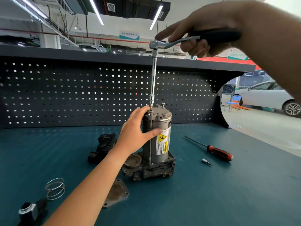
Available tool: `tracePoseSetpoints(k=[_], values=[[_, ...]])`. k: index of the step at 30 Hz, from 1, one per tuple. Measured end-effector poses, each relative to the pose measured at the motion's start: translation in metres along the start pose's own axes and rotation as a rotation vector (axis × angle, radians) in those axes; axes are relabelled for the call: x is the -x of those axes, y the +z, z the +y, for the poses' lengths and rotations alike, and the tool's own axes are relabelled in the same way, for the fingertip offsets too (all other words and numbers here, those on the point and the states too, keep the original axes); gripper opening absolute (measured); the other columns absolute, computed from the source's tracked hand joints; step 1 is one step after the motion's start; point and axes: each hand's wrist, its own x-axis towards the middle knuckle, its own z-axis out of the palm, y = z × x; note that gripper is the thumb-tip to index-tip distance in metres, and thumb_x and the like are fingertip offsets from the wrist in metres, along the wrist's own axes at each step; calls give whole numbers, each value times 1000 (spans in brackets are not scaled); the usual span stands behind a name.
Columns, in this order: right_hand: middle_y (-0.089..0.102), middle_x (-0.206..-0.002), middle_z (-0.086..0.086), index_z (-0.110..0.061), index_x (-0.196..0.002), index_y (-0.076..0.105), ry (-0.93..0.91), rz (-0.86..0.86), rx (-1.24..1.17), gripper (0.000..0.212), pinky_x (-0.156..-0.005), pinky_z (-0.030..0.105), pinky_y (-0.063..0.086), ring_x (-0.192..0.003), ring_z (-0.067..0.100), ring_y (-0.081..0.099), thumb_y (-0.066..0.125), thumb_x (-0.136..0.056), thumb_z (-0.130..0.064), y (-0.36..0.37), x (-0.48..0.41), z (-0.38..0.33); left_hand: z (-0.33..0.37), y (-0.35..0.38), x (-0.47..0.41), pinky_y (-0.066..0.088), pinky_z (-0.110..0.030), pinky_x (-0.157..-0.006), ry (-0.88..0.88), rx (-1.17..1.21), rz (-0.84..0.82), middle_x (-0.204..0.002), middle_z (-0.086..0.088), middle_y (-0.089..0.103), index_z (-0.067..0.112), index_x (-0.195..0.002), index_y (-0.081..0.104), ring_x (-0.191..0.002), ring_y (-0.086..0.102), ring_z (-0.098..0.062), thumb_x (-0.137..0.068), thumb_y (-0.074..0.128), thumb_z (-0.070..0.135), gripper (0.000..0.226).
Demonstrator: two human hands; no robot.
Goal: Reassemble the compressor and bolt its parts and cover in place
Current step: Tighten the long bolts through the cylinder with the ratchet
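Teal workbench under perforated backboard

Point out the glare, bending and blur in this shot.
Head view: the ceiling light strips blow out to white. The wide lens bows the pegboard and the shelf edge above it. The right arm, close to the lens, looms oversized and soft. The ratchet head glints, and the small print on the compressor label is smeared.

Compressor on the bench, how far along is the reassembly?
Done: motor can stands on its base, one bolt set in its top. In hand: right hand holds the ratchet on another top bolt; left hand steadies the can. Left: cover plate, spring and black housing lie loose.
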Motion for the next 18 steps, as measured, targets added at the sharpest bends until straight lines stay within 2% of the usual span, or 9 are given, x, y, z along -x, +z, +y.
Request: tracePoseSetpoints(k=[2, 6, 8, 10, 12, 14, 16, 18], values=[[43, -45, -10, -28, -110, 62, 46, 14, -30, 28, -31, 8, 30, -31, 0, 37, 41, -95, -17, 25, -19, -22, 0, 0, -1, 27, -39, -108, 14, 4, 0, -126, 22, 31, 24, -141, 35, -126, 32, -4, -76, 72, 41, 76], [49, -48, -10, -21, -101, 64, 47, 53, -133, 27, -33, 6, 33, -33, -1, 44, 39, -95, -10, 22, -31, -22, 0, -1, -1, 31, -45, -109, 24, 6, -10, -126, 21, 32, 25, -140, 36, -119, 33, -1, -76, 71, 42, 75], [53, -50, -9, -15, -98, 62, 55, 75, -219, 23, -34, 6, 36, -36, 0, 48, 39, -96, -12, 25, -31, -22, 0, -1, -1, 31, -47, -108, 22, 5, -7, -126, 21, 33, 25, -140, 36, -119, 33, 0, -76, 72, 42, 75], [65, -60, -2, -8, -95, 62, 39, 96, -323, 25, -40, 10, 44, -48, 3, 60, 38, -94, -15, 26, -31, -18, 0, -1, -1, 31, -48, -109, 17, 3, -6, -128, 20, 33, 25, -140, 36, -123, 33, -3, -76, 72, 41, 75], [73, -81, 10, -2, -96, 62, -3, 103, -467, 34, -49, 18, 52, -70, 18, 71, 30, -93, -14, 27, -28, -11, 0, 0, -1, 30, -49, -109, 16, 8, -6, -129, 18, 34, 25, -140, 36, -126, 33, -5, -76, 72, 41, 74], [72, -92, 19, 3, -97, 61, -68, 63, -610, 43, -58, 25, 56, -87, 29, 71, 23, -93, -14, 31, -29, -5, 1, 0, 0, 30, -50, -109, 14, 10, -6, -133, 15, 35, 25, -140, 36, -130, 33, -9, -76, 72, 41, 74], [71, -93, 23, 6, -98, 61, -119, 7, -703, 47, -64, 30, 58, -93, 32, 69, 21, -94, -16, 37, -31, -4, 1, 0, 0, 30, -49, -110, 13, 4, -1, -138, 12, 36, 25, -140, 36, -130, 33, -8, -76, 72, 41, 75], [72, -90, 19, 4, -100, 62, -149, -16, -654, 45, -69, 29, 58, -94, 28, 70, 20, -99, -15, 40, -34, -2, 0, 0, 0, 30, -46, -110, 19, -1, 5, -137, 13, 36, 25, -140, 36, -125, 31, -3, -76, 72, 41, 75]])
